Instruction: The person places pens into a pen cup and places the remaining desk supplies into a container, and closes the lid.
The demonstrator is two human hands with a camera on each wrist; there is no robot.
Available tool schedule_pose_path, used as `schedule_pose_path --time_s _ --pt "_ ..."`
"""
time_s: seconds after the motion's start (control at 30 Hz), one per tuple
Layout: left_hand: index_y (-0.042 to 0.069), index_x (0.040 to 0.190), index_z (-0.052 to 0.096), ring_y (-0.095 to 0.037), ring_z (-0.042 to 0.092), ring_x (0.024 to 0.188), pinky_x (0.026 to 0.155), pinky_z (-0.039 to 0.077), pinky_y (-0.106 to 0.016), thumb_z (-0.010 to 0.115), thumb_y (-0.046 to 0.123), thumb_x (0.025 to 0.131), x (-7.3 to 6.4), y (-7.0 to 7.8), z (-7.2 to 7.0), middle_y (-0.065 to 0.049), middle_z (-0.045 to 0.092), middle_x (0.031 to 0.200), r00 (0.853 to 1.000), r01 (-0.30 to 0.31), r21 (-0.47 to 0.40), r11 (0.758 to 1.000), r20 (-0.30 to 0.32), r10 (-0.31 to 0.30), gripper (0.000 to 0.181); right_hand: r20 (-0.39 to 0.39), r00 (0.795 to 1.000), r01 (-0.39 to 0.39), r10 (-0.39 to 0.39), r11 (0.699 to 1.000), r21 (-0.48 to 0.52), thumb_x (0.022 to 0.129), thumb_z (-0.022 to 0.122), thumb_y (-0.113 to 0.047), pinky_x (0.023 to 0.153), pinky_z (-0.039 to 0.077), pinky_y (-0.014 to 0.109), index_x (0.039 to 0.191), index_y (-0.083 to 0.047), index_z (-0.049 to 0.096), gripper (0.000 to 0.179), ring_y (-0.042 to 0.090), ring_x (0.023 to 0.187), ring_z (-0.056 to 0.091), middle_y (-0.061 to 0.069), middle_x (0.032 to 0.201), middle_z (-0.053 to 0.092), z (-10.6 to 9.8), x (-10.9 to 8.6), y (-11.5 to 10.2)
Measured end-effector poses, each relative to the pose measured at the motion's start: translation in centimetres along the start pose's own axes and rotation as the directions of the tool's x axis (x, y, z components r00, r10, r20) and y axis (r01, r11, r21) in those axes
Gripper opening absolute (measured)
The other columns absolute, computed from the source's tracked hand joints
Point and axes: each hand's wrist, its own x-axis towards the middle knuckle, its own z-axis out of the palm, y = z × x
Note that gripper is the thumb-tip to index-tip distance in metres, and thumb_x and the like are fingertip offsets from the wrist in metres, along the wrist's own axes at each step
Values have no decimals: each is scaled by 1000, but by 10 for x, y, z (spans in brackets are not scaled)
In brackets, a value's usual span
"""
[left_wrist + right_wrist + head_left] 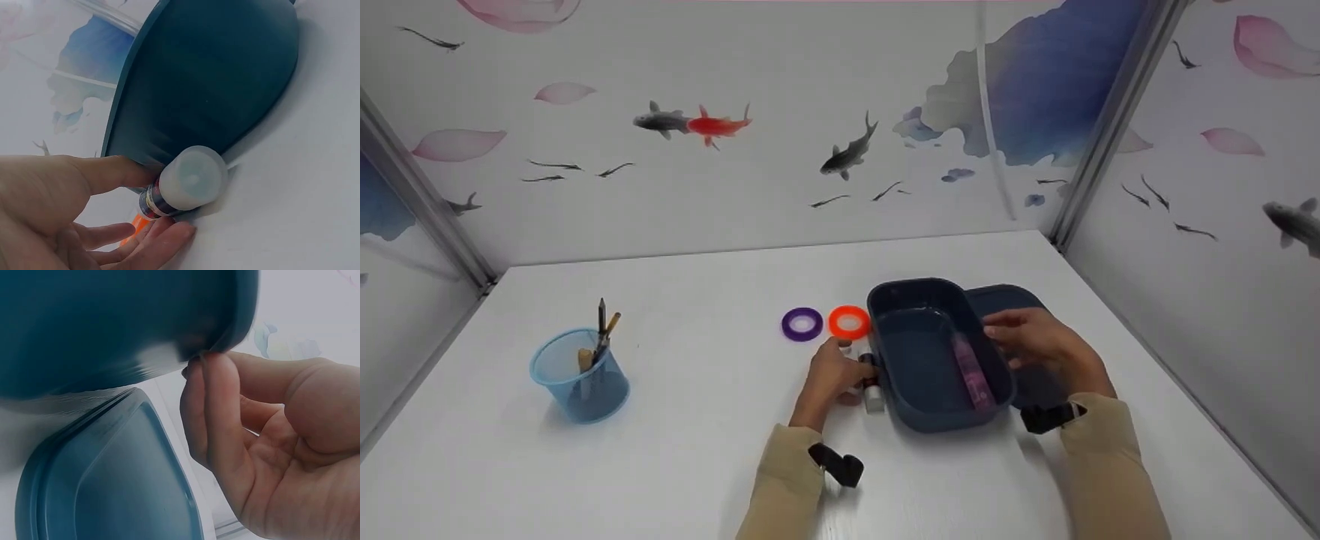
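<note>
A dark blue rectangular box with rounded corners has a pink translucent tube lying inside it. Along its left side is a glue stick with a dark label and whitish cap. My left hand holds that stick, thumb on one side and fingers on the other. My right hand is at the box's right rim, thumb and bent fingertips meeting at the edge in the right wrist view. Under and beyond that hand lies the matching blue lid. A small whitish thing beside my left fingers is mostly hidden.
An orange ring and a purple ring lie left of the box's far end. At the table's left stands a light blue mesh pen cup with pencils. Printed wall panels border the white table.
</note>
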Motion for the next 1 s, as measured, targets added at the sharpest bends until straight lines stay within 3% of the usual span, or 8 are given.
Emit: schedule_pose_path --time_s 0.2,0.47,0.7,1.0 --pt "11 148 48 -21 65 89 66 64 -37 69 7 84 -2 0 -2 -16 65 123 998 2 -1 1000 68 -2 67 -3 1000 1 -1 1000 7 99 63 -34 81 59 33 146 -5 49 57 23 112 64 19 140 58 0 0 1" --pt "7 133 59 -20 65 90 70 63 -33 71 15 84 -3 -2 -3 -13 69 112 996 -66 72 995 71 61 51 5 1000 13 -13 1000 1 100 62 -34 80 59 32 148 -4 47 59 20 110 64 19 141 58 0 0 0" --pt "7 128 58 -21 63 87 62 64 -37 71 10 84 -3 -2 -2 -14 65 111 995 -64 33 997 73 62 46 -3 1000 -4 4 1000 17 99 63 -33 76 59 31 147 -5 48 57 17 99 65 11 129 65 0 1 -2" --pt "7 130 55 -21 65 87 73 64 -40 70 5 83 -1 -3 -7 -14 66 108 991 -85 -14 996 105 86 49 -1 1000 6 -6 1000 16 100 61 -31 74 59 31 147 -3 48 56 17 98 64 10 126 66 1 1 -2"
